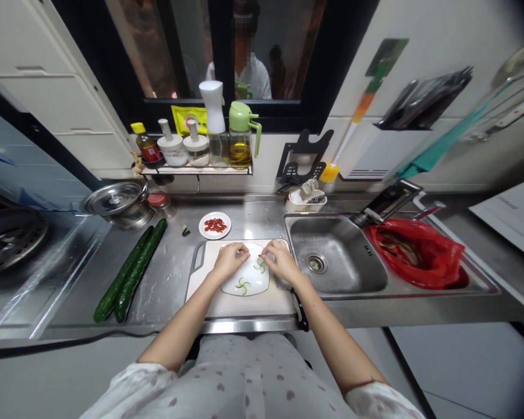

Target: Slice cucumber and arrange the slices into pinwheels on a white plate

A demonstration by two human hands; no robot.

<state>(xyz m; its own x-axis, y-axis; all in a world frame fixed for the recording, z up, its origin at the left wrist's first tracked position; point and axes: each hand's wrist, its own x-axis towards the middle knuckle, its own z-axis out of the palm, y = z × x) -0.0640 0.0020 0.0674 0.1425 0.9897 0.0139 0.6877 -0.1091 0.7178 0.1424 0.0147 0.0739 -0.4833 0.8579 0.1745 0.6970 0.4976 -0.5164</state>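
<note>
A white plate (255, 286) with a dark rim line lies on the cutting board (213, 305). Thin green curved strips, apparently cucumber, form one pinwheel (243, 286) near the plate's front and another pinwheel (259, 266) at its right. Over the plate's far left part, my left hand (232, 258) is closed, thumb and fingertips together. My right hand (282, 260) pinches above the right pinwheel; a tiny dark reddish spot shows at its fingertips, too small to name. A knife (300, 311) rests at the board's right edge, its blade mostly hidden by my right arm.
Behind the board stands a small dish (215, 234) of small red pieces. Two cucumbers (133, 273) lie left, near a lidded steel pot (120, 203) and a red-capped jar (159, 202). At right are the sink (336, 250) and a red bag (436, 262). Bottles fill a shelf (201, 170).
</note>
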